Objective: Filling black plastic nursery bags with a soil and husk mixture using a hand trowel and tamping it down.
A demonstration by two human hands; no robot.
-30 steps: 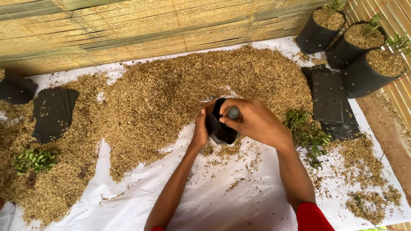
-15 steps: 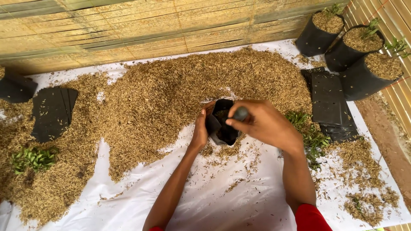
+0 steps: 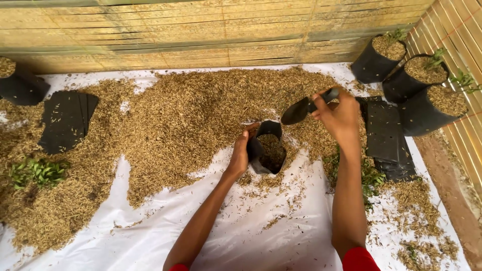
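Your right hand (image 3: 341,116) has lifted the small dark trowel (image 3: 300,110) clear of the black grow bag (image 3: 267,146) (seemingly part-filled with husk). Your left hand (image 3: 240,153) still grips the bag's rim, open on the white sheet (image 3: 241,236).

A big white plastic sheet (image 3: 251,241) covers the floor. On it lie a wide heap of brown husks (image 3: 191,115), flat black bags (image 3: 65,120), green leafy sprigs (image 3: 37,170) and three filled black pots (image 3: 427,95).
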